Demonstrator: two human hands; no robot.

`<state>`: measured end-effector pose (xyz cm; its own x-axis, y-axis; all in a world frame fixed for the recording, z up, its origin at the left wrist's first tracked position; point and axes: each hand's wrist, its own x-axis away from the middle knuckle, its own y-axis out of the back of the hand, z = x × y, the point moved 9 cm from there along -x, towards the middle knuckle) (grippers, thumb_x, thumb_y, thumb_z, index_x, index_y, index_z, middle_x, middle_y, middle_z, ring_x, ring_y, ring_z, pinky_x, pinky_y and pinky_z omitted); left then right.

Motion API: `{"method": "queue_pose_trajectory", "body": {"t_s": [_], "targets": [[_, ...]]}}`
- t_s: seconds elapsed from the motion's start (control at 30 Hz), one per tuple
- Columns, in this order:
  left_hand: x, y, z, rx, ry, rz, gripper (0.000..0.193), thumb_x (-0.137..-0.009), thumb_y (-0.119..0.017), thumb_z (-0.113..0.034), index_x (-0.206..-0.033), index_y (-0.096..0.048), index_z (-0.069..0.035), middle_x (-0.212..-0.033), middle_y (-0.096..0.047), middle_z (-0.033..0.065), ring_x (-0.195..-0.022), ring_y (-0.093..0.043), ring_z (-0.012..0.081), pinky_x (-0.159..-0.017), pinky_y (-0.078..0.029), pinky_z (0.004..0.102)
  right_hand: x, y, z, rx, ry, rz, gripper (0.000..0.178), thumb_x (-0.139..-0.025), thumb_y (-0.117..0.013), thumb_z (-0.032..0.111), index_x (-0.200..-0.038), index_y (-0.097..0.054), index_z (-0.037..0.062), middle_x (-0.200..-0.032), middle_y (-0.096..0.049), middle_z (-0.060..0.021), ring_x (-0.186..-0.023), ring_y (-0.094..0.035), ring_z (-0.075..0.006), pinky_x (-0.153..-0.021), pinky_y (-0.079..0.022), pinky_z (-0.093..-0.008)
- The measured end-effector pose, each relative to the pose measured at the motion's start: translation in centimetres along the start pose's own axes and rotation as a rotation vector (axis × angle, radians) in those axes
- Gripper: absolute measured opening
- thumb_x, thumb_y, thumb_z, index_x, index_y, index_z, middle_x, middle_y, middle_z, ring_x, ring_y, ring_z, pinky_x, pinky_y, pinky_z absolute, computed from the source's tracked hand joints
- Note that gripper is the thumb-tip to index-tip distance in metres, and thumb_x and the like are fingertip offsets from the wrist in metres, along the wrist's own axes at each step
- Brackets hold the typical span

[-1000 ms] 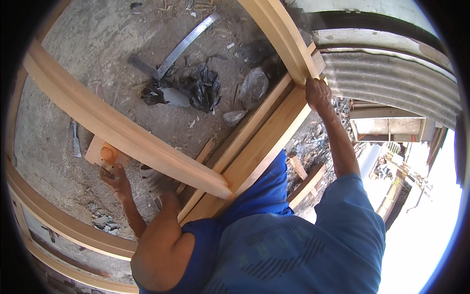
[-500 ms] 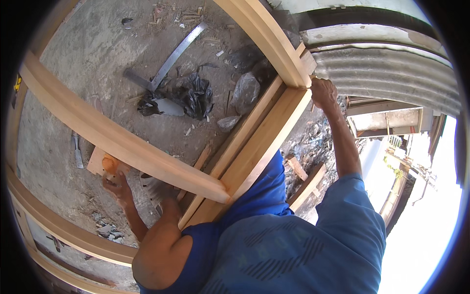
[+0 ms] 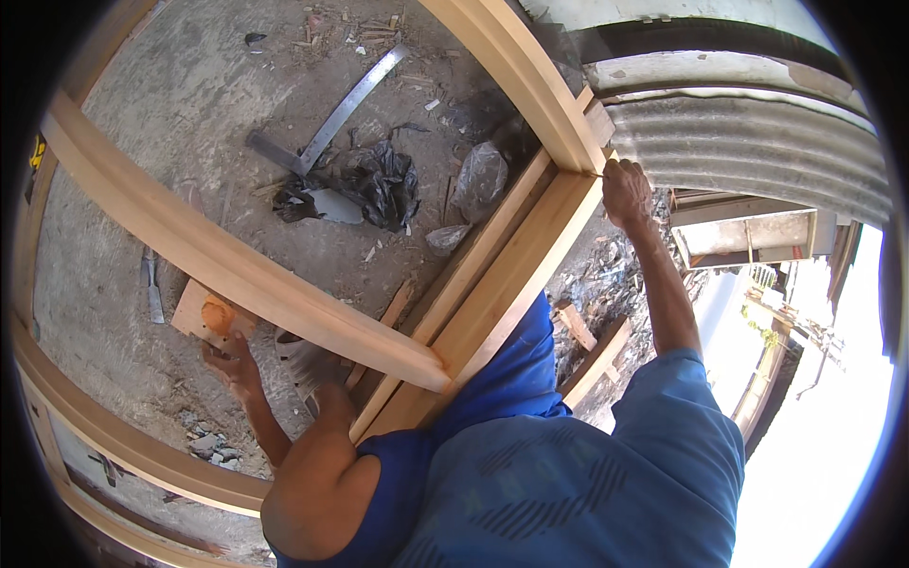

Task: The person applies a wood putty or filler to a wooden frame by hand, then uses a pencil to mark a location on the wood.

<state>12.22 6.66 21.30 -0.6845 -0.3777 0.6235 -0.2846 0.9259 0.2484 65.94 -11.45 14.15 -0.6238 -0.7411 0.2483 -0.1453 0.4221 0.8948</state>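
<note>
My right hand (image 3: 627, 194) is closed at the corner of a wooden frame, where an upright-looking beam (image 3: 530, 71) meets a long plank (image 3: 525, 251). Its fingers pinch at the joint line; a thin dark tip shows there, too small to name. Down at the left, my left hand (image 3: 235, 371) has its fingers apart and appears to hold nothing. Just beyond its fingertips, a lump of orange paste (image 3: 218, 314) sits on a small flat board (image 3: 192, 310). A curved crosspiece (image 3: 241, 270) of the frame passes between this board and the plank.
On the concrete floor lie a metal square (image 3: 350, 99), a crumpled black plastic bag (image 3: 388, 189), a clear plastic bag (image 3: 478, 175) and a chisel (image 3: 151, 289). Another frame rail (image 3: 133, 445) runs at lower left. Corrugated sheeting (image 3: 748, 142) and wood scraps (image 3: 597, 360) are at right.
My right hand has turned slightly at the corner, its fingers now raised along the joint. My left hand has shifted slightly from the orange lump, leaving more of the board in view.
</note>
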Motion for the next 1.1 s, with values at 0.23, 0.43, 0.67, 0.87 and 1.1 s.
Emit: {"method": "queue_pose_trajectory", "body": {"t_s": [0.23,0.43,0.67,0.87,1.1], "targets": [[0.3,0.2,-0.6,-0.006,-0.008,0.032,0.073,-0.089,-0.068,-0.026,-0.147,-0.035,0.004,-0.12,-0.054,0.0267,-0.105,-0.06,0.0409,-0.089,-0.051,0.0462,1.2,0.3,0.9,0.014,0.118,0.083,0.013,-0.085,-0.057,0.005,-0.092,-0.067,0.0059,-0.097,-0.066,-0.0215,-0.096,-0.063,-0.0402,-0.084,-0.051,-0.0489],[0.5,0.6,-1.4,-0.009,-0.008,0.051,0.071,-0.088,-0.067,-0.022,-0.146,-0.037,0.006,-0.114,-0.057,0.0256,-0.101,-0.061,0.0402,-0.086,-0.051,0.0453,0.0,-0.1,0.4,-0.013,0.071,0.113,0.015,-0.089,-0.055,0.012,-0.091,-0.067,0.0034,-0.093,-0.067,-0.0226,-0.092,-0.065,-0.041,-0.08,-0.051,-0.0509],[0.7,0.9,-2.2,-0.004,-0.016,0.063,0.068,-0.087,-0.066,-0.018,-0.144,-0.04,0.008,-0.107,-0.061,0.0244,-0.096,-0.063,0.0394,-0.083,-0.051,0.0442,-2.4,0.4,0.1,0.042,-0.007,0.097,0.012,-0.087,-0.056,0.007,-0.092,-0.067,0.0042,-0.096,-0.07,-0.0228,-0.093,-0.068,-0.0414,-0.079,-0.053,-0.0517],[0.9,1.3,-3.0,-0.01,-0.017,0.069,0.066,-0.085,-0.065,-0.014,-0.142,-0.042,0.01,-0.101,-0.064,0.0233,-0.091,-0.064,0.0387,-0.08,-0.051,0.0432,-1.5,1.0,1.6,-0.039,-0.054,0.055,0.011,-0.087,-0.058,0.006,-0.095,-0.066,0.0049,-0.094,-0.069,-0.0233,-0.094,-0.069,-0.0411,-0.079,-0.053,-0.0508],[0.7,1.1,-3.3,-0.028,-0.022,0.063,0.067,-0.086,-0.066,-0.016,-0.143,-0.041,0.008,-0.105,-0.062,0.0237,-0.094,-0.064,0.0386,-0.081,-0.052,0.0438,1.8,-1.1,-0.1,-0.21,-0.027,0.163,0.015,-0.09,-0.055,0.012,-0.09,-0.065,0.0012,-0.088,-0.069,-0.0249,-0.086,-0.066,-0.0469,-0.078,-0.051,-0.0528]]}}
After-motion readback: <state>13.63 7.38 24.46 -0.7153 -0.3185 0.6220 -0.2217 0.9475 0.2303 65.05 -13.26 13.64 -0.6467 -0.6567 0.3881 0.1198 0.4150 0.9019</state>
